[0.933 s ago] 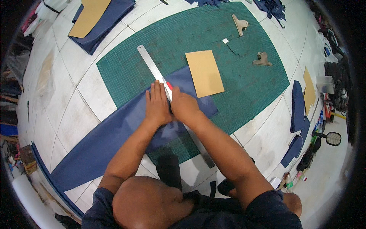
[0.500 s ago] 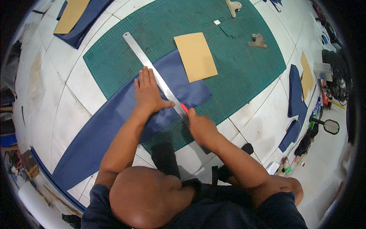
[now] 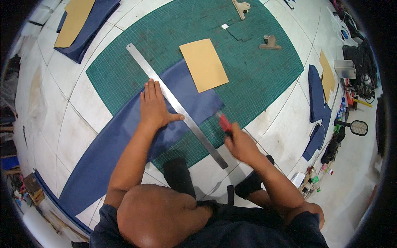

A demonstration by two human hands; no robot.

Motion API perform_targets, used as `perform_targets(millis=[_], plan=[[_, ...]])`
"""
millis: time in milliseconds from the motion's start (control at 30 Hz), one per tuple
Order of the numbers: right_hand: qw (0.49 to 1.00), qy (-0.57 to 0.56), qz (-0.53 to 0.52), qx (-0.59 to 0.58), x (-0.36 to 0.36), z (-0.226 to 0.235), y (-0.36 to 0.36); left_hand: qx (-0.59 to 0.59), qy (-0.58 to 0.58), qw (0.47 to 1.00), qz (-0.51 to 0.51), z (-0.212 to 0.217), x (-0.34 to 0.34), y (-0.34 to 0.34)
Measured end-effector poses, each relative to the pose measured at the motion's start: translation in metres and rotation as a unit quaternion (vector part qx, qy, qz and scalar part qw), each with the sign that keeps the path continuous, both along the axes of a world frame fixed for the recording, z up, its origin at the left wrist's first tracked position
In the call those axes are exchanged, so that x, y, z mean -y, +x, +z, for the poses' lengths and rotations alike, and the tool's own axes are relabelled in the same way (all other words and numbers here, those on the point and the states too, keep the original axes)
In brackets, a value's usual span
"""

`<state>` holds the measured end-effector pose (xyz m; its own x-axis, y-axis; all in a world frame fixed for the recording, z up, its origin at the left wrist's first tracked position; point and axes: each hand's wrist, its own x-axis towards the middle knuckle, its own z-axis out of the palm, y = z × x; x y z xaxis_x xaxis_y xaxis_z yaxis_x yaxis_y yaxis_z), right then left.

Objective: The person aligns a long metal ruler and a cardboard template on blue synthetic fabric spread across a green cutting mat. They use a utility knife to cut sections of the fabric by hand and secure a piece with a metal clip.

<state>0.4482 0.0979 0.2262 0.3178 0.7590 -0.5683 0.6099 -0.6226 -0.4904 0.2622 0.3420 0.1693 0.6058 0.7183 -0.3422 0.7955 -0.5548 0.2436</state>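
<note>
On the white tiled floor (image 3: 82, 99), seen in the head view, a green cutting mat (image 3: 256, 66) lies with two metal clips (image 3: 271, 43) and a small white piece (image 3: 225, 26) toward its far side. Beyond its upper left edge, a folded bundle of dark blue cloth (image 3: 97, 31) carries a tan pattern piece (image 3: 74, 25). Well off to the right are narrow dark blue pieces (image 3: 315, 97), a clear box (image 3: 344, 69) and a black racket (image 3: 358, 127). A long sheet of blue fabric (image 3: 99, 157) stretches from the floor at lower left onto the mat; a tan rectangular card (image 3: 204, 65) covers part of its upper right end, and a steel ruler (image 3: 198, 134) crosses it aslant, its near end reaching past the mat. A dark-clad foot (image 3: 178, 173) stands at the mat's near edge. The left hand (image 3: 154, 108) is spread flat on the fabric, fingers extended and thumb stretched out to the ruler, gripping nothing. The right hand (image 3: 243, 144), slightly blurred, is closed around a red-handled knife (image 3: 225, 123), whose tip points at the fabric's right corner; whether they touch cannot be told.
</note>
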Motion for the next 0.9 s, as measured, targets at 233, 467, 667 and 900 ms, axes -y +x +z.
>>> perform_targets(millis=[233,467,667,900], plan=[[0.942,0.158,-0.263,0.135,-0.083,-0.079,0.014,0.005,0.006,1.0,-0.003,-0.001,0.0,-0.001],[0.948,0.089,-0.305,0.016,-0.089,-0.072,0.016,0.004,0.008,1.0,-0.006,-0.003,0.001,-0.002],[0.966,0.072,-0.249,0.017,-0.096,-0.069,0.028,0.008,-0.002,1.0,-0.001,-0.002,0.001,-0.001],[0.966,0.087,-0.209,0.127,-0.094,-0.066,0.125,0.009,-0.009,1.0,0.005,-0.002,0.0,-0.001]])
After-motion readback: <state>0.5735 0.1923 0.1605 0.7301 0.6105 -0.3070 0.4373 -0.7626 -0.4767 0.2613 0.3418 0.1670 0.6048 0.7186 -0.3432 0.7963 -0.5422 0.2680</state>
